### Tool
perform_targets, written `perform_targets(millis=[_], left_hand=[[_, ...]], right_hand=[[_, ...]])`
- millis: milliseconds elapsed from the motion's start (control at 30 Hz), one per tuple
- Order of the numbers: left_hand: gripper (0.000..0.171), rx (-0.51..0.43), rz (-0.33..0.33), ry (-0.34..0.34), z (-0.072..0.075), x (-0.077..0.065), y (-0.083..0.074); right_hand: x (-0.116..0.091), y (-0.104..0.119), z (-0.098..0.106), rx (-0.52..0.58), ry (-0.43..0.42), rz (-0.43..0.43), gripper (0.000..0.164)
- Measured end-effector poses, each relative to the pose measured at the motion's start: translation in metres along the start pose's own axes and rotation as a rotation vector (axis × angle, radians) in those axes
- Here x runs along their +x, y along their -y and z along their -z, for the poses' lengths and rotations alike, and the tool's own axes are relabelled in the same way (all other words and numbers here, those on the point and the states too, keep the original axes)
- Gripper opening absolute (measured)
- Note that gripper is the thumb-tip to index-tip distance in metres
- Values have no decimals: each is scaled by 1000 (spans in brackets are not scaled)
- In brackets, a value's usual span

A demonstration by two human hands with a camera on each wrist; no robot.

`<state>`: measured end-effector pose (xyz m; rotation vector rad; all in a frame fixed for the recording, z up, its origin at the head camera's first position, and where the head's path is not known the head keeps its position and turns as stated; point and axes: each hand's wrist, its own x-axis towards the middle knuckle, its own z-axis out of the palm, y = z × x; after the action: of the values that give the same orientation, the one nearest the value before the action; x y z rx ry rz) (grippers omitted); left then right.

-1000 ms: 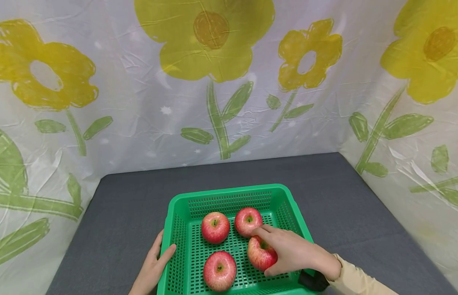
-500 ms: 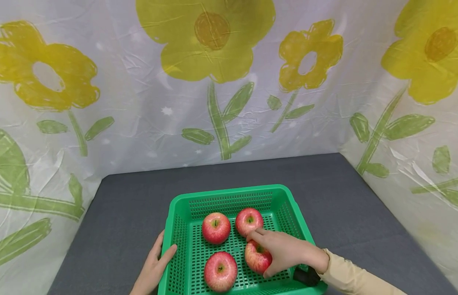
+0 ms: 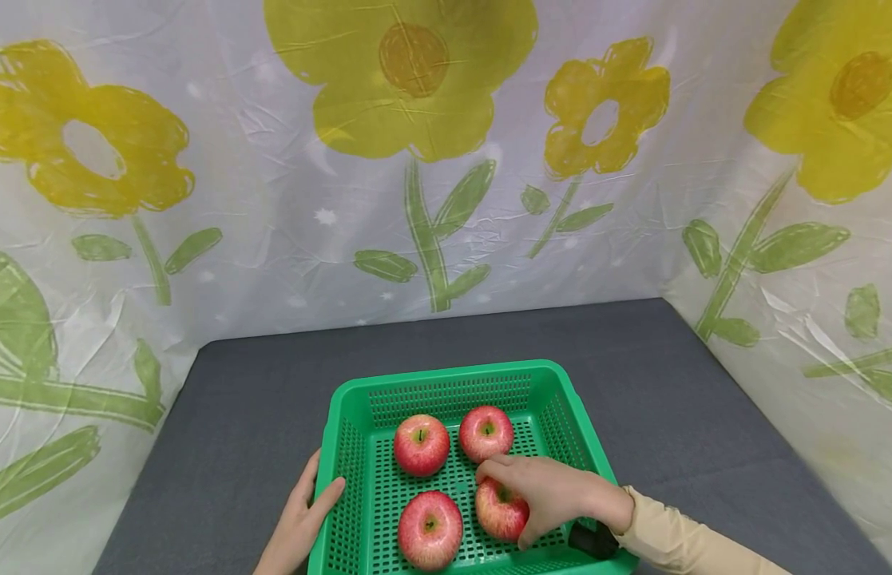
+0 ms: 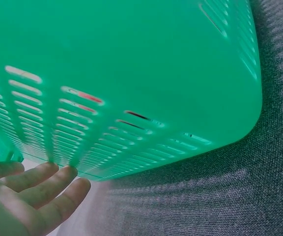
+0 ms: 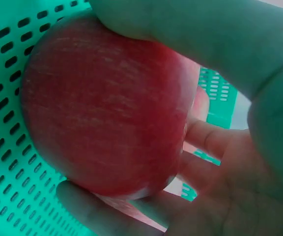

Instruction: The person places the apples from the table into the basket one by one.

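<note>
A green plastic basket [image 3: 446,373] with slotted walls holds several red apples. My left hand [image 3: 299,519] holds its left side, thumb over the rim; in the left wrist view the fingers [image 4: 48,191] lie against the outer wall. My right hand [image 3: 553,495] grips the front right apple [image 3: 497,515], thumb on the near side and fingers round the far side. This apple [image 5: 107,108] fills much of the right wrist view, close to the basket floor; I cannot tell whether it touches. Nearby are the back right apple [image 3: 485,434], back left apple [image 3: 421,446] and front left apple [image 3: 430,530].
The basket stands on a dark grey cloth-covered table [image 3: 273,383]. Behind and at both sides hangs a pale curtain [image 3: 273,263] printed with yellow flowers. A black strap-like device [image 3: 592,541] sits under the right wrist, above the basket's near right corner.
My right hand has shifted left and slightly nearer to me with the apple in it, and the apple appears lower. The left hand and the other apples stay where they were.
</note>
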<state>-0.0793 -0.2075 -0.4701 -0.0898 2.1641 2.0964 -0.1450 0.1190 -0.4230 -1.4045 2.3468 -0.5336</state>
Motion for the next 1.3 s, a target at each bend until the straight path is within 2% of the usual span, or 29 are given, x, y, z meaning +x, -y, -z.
perform_targets(millis=[400,800,967,1067,1200,1300], left_hand=[[58,-5,12,5,0,-1,-1],[57,-2,8,1,0,0,-2],[57,7,8,10,0,1,-2],[57,11,4,13,-1,2,-2],[57,18,21,4,0,2,-2],[59,31,39,0,1,2,-3]], right_hand=[[1,-2,-3,-30,12,25,84],[-3,1,-2,-166,36,1,92],[-7,2,0,-183,29,-28,95],[-11,3,3,-171,-4,-14,91],[-18,2,10,-125,-66,3,76],[-24,1,16,-77,-118,-22,64]])
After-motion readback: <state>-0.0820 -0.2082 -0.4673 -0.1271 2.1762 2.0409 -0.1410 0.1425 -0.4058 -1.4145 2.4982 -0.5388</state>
